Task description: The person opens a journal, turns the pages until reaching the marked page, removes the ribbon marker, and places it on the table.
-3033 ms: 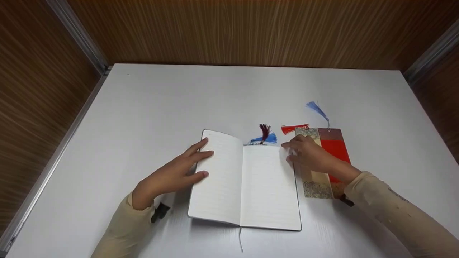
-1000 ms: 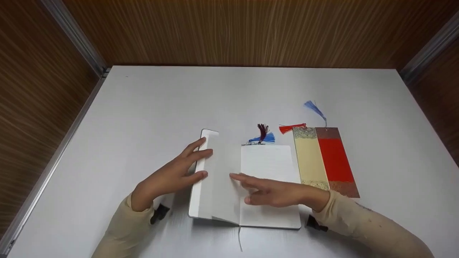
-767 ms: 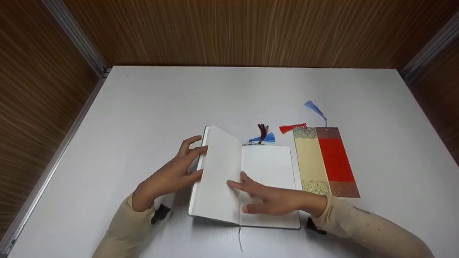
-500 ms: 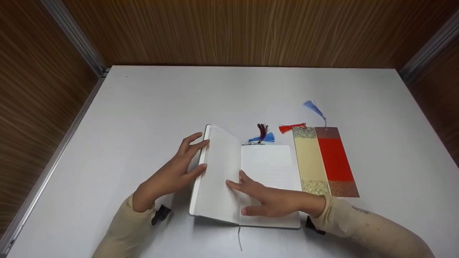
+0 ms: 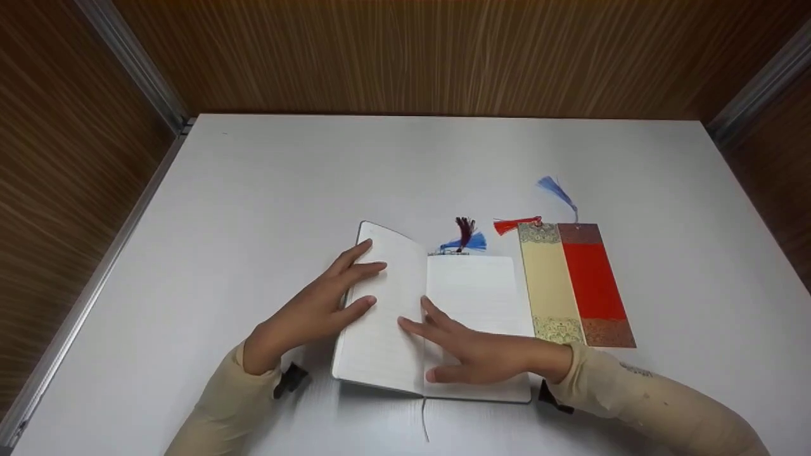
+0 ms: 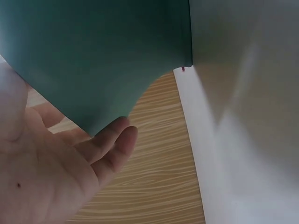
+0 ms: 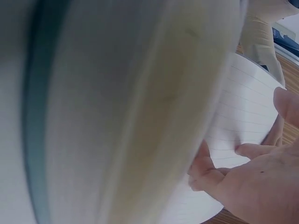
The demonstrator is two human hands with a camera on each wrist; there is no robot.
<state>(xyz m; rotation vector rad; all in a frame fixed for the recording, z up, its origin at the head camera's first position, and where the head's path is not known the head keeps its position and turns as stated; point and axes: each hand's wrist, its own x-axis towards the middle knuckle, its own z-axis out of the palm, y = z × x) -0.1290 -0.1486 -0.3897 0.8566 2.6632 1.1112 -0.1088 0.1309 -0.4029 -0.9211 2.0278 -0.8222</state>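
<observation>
In the head view a notebook (image 5: 478, 291) lies open, its left side raised at a slant. My left hand (image 5: 310, 310) holds that side by its outer edge, with thumb and two fingers over the lined page. From below, the left wrist view shows the green cover (image 6: 103, 56) with other fingers under its corner. My right hand (image 5: 485, 354) rests across the right page, fingers spread, fingertips at the fold. In the right wrist view the thick page block (image 7: 140, 116) stands close beside the hand. A bookmark top (image 5: 447, 254) with blue and dark red tassels shows above the right page.
Right of the notebook lie a cream bookmark (image 5: 550, 278) with a red tassel (image 5: 516, 225) and a red bookmark (image 5: 595, 282) with a pale blue tassel (image 5: 556, 191). A thin ribbon (image 5: 424, 421) hangs from the notebook's bottom. A wood-grain panel (image 5: 443, 57) stands behind the white table (image 5: 285, 171).
My right hand has moved left from the notebook's upper right edge to the fold. A page has turned over to the left, and my left fingers have lifted and come down on top of it.
</observation>
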